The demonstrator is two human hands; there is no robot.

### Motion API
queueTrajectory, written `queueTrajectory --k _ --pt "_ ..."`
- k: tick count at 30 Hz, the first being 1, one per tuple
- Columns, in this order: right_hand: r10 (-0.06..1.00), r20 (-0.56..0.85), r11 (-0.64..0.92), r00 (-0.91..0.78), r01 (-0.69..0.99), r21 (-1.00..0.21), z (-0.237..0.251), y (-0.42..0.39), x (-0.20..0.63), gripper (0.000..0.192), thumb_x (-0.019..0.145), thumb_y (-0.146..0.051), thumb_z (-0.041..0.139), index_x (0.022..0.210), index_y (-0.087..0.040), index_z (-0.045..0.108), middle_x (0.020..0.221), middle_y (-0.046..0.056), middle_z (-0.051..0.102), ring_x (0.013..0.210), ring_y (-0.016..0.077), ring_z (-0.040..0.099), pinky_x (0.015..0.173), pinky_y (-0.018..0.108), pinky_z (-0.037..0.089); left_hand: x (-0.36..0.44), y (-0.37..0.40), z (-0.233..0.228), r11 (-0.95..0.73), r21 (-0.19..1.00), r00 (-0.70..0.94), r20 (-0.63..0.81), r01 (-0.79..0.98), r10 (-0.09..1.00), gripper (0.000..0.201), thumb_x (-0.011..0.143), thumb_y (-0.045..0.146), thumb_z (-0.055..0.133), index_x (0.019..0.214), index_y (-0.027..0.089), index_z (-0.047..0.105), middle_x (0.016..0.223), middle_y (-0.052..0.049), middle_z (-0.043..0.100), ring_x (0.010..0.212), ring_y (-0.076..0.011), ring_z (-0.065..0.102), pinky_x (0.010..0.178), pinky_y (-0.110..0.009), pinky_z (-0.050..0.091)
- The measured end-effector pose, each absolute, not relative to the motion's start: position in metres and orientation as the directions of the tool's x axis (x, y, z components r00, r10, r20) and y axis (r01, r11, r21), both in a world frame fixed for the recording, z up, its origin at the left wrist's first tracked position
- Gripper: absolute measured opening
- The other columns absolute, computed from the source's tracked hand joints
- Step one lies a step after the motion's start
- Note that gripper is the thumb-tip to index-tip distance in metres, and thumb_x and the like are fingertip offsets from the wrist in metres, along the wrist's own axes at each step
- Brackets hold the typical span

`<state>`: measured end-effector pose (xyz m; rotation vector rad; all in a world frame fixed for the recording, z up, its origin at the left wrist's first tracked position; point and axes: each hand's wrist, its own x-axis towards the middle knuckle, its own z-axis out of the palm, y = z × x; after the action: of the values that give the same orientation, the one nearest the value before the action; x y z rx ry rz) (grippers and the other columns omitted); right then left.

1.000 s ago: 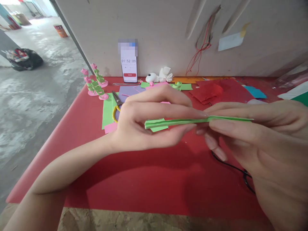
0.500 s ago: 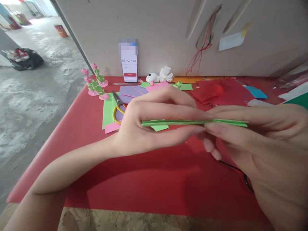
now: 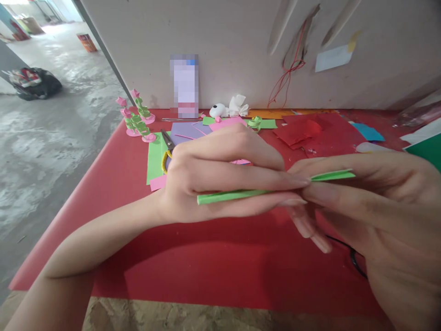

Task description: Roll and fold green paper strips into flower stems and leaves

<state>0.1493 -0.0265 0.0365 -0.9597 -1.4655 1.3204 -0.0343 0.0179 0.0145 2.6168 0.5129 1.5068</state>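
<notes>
Above the red table (image 3: pixel 213 271), left hand (image 3: pixel 220 177), right hand (image 3: pixel 372 207), both pinching a folded green paper strip (image 3: pixel 234 196)

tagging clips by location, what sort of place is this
Probably a makeshift paper-craft table in a bare concrete building: scissors on coloured paper sheets, finished paper flowers, and a rough concrete floor alongside.

Legible text: none — the phone (image 3: pixel 186 86) propped against the wall has its screen blurred out, the pale note (image 3: pixel 333 57) taped to the wall shows no writing, and the orange can (image 3: pixel 87 42) on the floor is too small to read.
</notes>
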Motion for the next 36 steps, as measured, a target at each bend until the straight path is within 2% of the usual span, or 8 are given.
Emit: queueTrajectory --k 5,9,12,14,19,25,30,36 --pt "0.921 0.169 0.207 -0.351 0.074 -0.975 0.037 -0.019 0.159 0.014 0.081 -0.028 0.06 0.073 -0.034 0.07 0.058 -0.006 0.062 0.039 0.0092 0.055 0.027 0.017 0.041 -0.028 0.027 0.014 -0.978 0.206 0.364 0.909 0.027 0.201 0.015 0.083 0.024 0.061 0.088 0.011 0.067 0.08 0.004 0.066 0.08 -0.003 0.066 0.077 -0.013 0.055" --pt "0.933 0.2 0.253 -0.298 0.151 -0.955 0.038 -0.017 0.157 0.014 0.079 -0.029 0.062 0.068 -0.032 0.07 0.057 -0.005 0.062 0.037 0.0089 0.053 0.027 0.018 0.038 -0.028 0.029 0.012 -0.976 0.219 0.334 0.92 -0.004 0.205 0.012 0.079 0.022 0.064 0.089 0.016 0.068 0.08 0.006 0.067 0.076 -0.0033 0.065 0.074 -0.013 0.057" --pt "0.94 0.198 0.243 -0.277 0.137 -0.96 0.037 -0.018 0.155 0.015 0.078 -0.026 0.063 0.07 -0.034 0.072 0.057 -0.004 0.062 0.037 0.0083 0.052 0.027 0.018 0.036 -0.029 0.026 0.011 -0.928 0.356 0.415 0.833 0.105 0.366 0.012 0.08 0.022 0.062 0.089 0.019 0.069 0.082 0.01 0.067 0.08 -0.003 0.066 0.077 -0.012 0.056" --pt "0.943 0.191 0.225 -0.272 0.098 -0.969 0.036 -0.018 0.155 0.018 0.078 -0.023 0.062 0.075 -0.036 0.073 0.057 -0.004 0.061 0.037 0.0078 0.051 0.027 0.018 0.037 -0.029 0.025 0.01 -0.963 0.269 0.303 0.915 0.033 0.266 0.012 0.08 0.024 0.062 0.089 0.02 0.07 0.081 0.008 0.066 0.079 -0.004 0.066 0.074 -0.012 0.057" --pt "0.952 0.174 0.193 -0.25 0.053 -0.98 0.034 -0.019 0.152 0.019 0.076 -0.019 0.06 0.069 -0.03 0.073 0.062 -0.002 0.062 0.041 0.007 0.051 0.028 0.018 0.036 -0.03 0.021 0.005 -0.938 0.337 0.383 0.858 0.083 0.342 0.029 0.087 0.043 0.049 0.106 0.029 0.066 0.088 0.003 0.067 0.102 -0.0167 0.066 0.078 -0.02 0.062" --pt "0.942 0.22 0.258 -0.253 0.128 -0.958 0.036 -0.018 0.151 0.025 0.082 -0.021 0.056 0.079 -0.038 0.073 0.059 -0.005 0.062 0.043 0.0075 0.054 0.032 0.018 0.04 -0.032 0.022 0.007 -0.938 0.332 0.394 0.853 0.095 0.342 0.028 0.088 0.044 0.048 0.103 0.032 0.067 0.087 0.004 0.067 0.101 -0.0175 0.067 0.074 -0.021 0.062" --pt "0.939 0.207 0.248 -0.276 0.121 -0.961 0.038 -0.019 0.154 0.026 0.085 -0.023 0.054 0.081 -0.04 0.072 0.061 -0.006 0.062 0.044 0.008 0.057 0.032 0.017 0.043 -0.03 0.027 0.012 -0.943 0.323 0.349 0.877 0.085 0.332 0.013 0.084 0.025 0.059 0.089 0.025 0.07 0.08 0.007 0.065 0.081 -0.0091 0.069 0.072 -0.017 0.059" --pt "0.92 0.237 0.287 -0.313 0.125 -0.95 0.037 -0.018 0.157 0.031 0.088 -0.018 0.049 0.082 -0.039 0.072 0.062 -0.007 0.063 0.042 0.0075 0.057 0.031 0.016 0.044 -0.027 0.029 0.013 -0.948 0.318 0.27 0.914 -0.016 0.302 0.009 0.078 0.016 0.065 0.082 0.011 0.07 0.074 0.003 0.067 0.075 -0.004 0.063 0.073 -0.013 0.055"
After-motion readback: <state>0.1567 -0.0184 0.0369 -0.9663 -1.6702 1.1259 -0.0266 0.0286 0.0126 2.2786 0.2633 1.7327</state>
